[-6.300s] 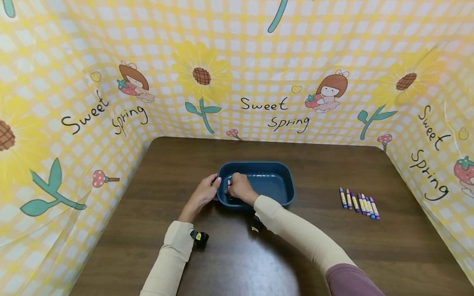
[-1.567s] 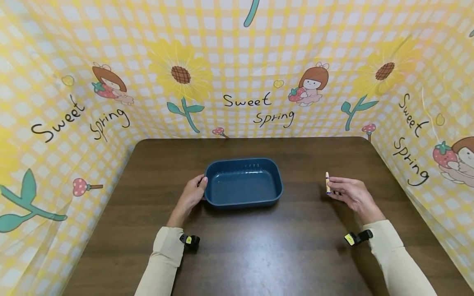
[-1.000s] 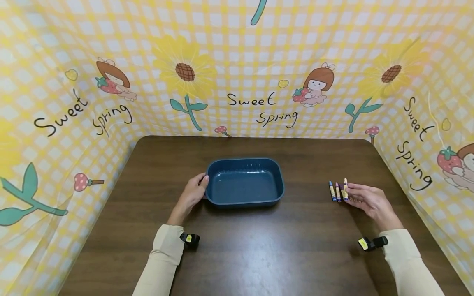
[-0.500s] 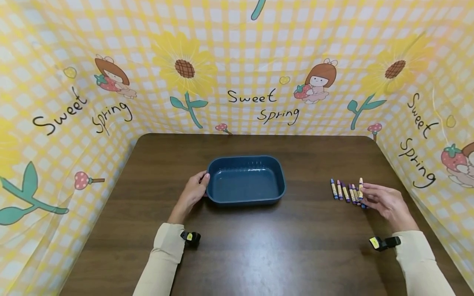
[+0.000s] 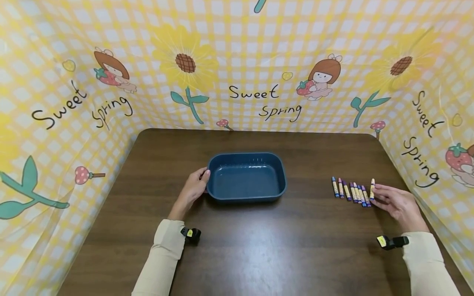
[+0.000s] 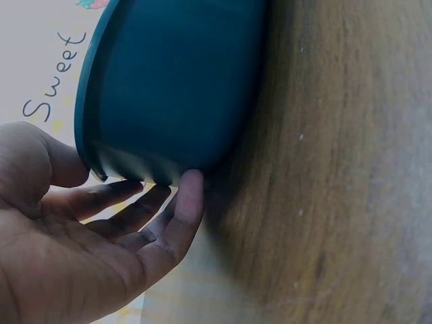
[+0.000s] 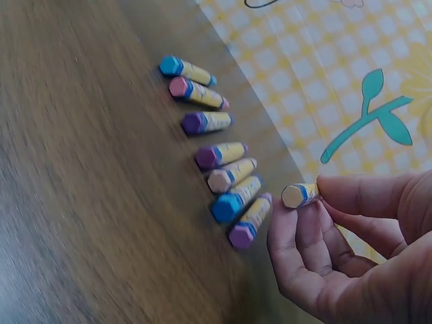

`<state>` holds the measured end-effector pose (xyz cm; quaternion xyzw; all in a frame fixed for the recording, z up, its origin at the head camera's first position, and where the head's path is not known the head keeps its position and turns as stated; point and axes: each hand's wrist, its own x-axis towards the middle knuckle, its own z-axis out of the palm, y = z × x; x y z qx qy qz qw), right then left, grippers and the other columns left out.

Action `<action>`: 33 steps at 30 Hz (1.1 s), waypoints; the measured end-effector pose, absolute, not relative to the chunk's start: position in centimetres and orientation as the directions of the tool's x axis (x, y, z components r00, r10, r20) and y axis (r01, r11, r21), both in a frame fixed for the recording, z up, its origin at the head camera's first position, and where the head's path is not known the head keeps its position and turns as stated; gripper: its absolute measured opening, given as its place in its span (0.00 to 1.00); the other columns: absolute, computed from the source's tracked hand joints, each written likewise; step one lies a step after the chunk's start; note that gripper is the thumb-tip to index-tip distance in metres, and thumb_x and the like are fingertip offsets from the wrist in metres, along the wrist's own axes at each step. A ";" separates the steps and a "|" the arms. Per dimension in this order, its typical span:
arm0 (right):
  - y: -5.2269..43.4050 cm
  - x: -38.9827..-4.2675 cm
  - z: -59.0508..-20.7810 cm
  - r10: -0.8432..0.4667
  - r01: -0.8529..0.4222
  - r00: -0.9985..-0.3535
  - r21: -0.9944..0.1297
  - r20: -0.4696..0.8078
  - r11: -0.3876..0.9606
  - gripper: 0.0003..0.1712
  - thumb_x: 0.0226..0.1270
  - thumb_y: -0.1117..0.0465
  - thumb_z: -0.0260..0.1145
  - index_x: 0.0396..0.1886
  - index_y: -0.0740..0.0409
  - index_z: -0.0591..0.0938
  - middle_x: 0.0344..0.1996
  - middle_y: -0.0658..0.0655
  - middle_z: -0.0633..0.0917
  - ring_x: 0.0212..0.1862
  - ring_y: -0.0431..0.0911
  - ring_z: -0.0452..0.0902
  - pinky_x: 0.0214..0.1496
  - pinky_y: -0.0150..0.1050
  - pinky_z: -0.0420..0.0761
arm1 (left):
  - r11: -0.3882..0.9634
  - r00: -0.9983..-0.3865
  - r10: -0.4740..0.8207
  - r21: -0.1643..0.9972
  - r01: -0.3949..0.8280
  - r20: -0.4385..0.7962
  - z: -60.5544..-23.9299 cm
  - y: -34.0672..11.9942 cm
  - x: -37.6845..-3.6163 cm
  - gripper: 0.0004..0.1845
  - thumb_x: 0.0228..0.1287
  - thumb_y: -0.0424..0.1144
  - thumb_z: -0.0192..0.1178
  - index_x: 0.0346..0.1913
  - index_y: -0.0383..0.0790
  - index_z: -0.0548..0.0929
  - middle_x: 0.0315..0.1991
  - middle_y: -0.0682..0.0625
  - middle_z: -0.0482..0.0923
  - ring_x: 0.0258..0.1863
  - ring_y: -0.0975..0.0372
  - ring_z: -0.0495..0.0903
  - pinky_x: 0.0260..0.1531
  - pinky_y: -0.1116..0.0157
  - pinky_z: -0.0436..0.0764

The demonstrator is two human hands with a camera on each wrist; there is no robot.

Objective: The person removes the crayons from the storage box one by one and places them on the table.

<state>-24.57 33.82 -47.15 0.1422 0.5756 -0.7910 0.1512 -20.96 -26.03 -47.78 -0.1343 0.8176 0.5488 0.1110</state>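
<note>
A deep blue plastic tray (image 5: 247,181) with rounded corners stands on the table. My left hand (image 5: 193,187) grips its left end; in the left wrist view the thumb is at the rim of the tray (image 6: 175,88) and the fingers touch the outer wall. At the right, my right hand (image 5: 396,203) pinches a cream crayon (image 5: 372,190) between thumb and fingers, its tip pointing away. Beside it several crayons (image 5: 347,191) lie in a row, with blue, pink, purple and pale ends. The held crayon (image 7: 297,196) is just apart from the purple crayon (image 7: 250,223) ending the row.
A brown wooden table (image 5: 244,246) carries everything. Yellow checked cloth (image 5: 259,53) with flowers and lettering rises behind it and along both sides. Each wrist wears a small black camera.
My right hand has taken the cream crayon from inside the tray and carried it right, past the row, to the row's right end. The left hand has stayed at the tray's left end.
</note>
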 end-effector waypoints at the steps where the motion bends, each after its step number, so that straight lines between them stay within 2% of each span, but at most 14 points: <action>1: 33.9 -24.6 -47.2 -0.072 0.405 -0.913 -0.866 -0.402 -0.293 0.22 0.71 0.78 0.58 0.29 0.53 0.92 0.29 0.48 0.91 0.33 0.38 0.88 0.35 0.38 0.88 | 0.363 -0.940 -0.096 0.868 -0.340 -0.328 -47.8 -26.0 -21.0 0.31 0.84 0.52 0.39 0.80 0.40 0.58 0.73 0.38 0.65 0.59 0.48 0.74 0.58 0.53 0.81; 6: 34.4 -24.4 -47.4 -0.053 0.412 -0.909 -0.871 -0.413 -0.269 0.24 0.71 0.79 0.58 0.28 0.53 0.92 0.28 0.46 0.91 0.32 0.38 0.88 0.34 0.38 0.88 | 0.362 -0.946 -0.091 0.875 -0.323 -0.311 -47.7 -26.1 -21.0 0.30 0.84 0.51 0.40 0.79 0.38 0.58 0.72 0.37 0.66 0.58 0.48 0.74 0.57 0.53 0.82; 12: 34.5 -24.2 -47.6 -0.027 0.440 -0.896 -0.877 -0.443 -0.193 0.23 0.72 0.75 0.59 0.26 0.49 0.92 0.27 0.45 0.90 0.32 0.37 0.87 0.34 0.36 0.88 | 0.355 -0.946 -0.094 0.877 -0.323 -0.310 -47.7 -26.1 -20.9 0.30 0.84 0.51 0.40 0.79 0.39 0.59 0.70 0.37 0.68 0.58 0.48 0.74 0.57 0.53 0.82; 26: 34.6 -23.9 -47.9 -0.061 0.444 -0.896 -0.888 -0.440 -0.123 0.23 0.70 0.77 0.61 0.27 0.48 0.91 0.29 0.43 0.90 0.33 0.37 0.87 0.37 0.35 0.87 | 0.342 -0.939 -0.104 0.875 -0.343 -0.327 -47.8 -26.1 -20.6 0.30 0.84 0.51 0.40 0.80 0.40 0.58 0.70 0.38 0.67 0.58 0.48 0.74 0.59 0.52 0.81; 33: 34.6 -24.1 -48.0 -0.085 0.451 -0.891 -0.890 -0.446 -0.064 0.25 0.72 0.77 0.58 0.25 0.46 0.90 0.28 0.42 0.89 0.33 0.35 0.86 0.38 0.33 0.87 | 0.343 -0.946 -0.099 0.881 -0.324 -0.309 -47.8 -26.1 -20.6 0.31 0.84 0.50 0.40 0.79 0.37 0.58 0.72 0.36 0.65 0.59 0.48 0.74 0.56 0.53 0.83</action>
